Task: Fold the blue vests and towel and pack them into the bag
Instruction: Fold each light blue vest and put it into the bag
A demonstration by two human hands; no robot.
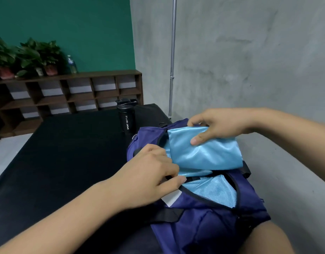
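Head view: the purple bag point(203, 215) lies at about 5 o'clock on the black table point(66, 153), its zip mouth open. The left hand point(149, 173) grips the mouth's near rim at the bag's 9 o'clock side, fingers point(169, 162) curled over the edge, holding it apart. The right hand point(218, 123) pinches a folded blue vest point(203, 153), thumb on top and fingers behind its upper edge; the vest sits half over the opening, its lower edge just dipping in. More blue fabric point(213, 191) already lies inside, toward 6 o'clock; whether it is a vest or the towel I cannot tell. By my reading, folding is finished and packing is well along: this piece needs pushing down. No other loose cloth shows on the table. A black sport bottle point(126, 120) stands at the bag's 11 o'clock.
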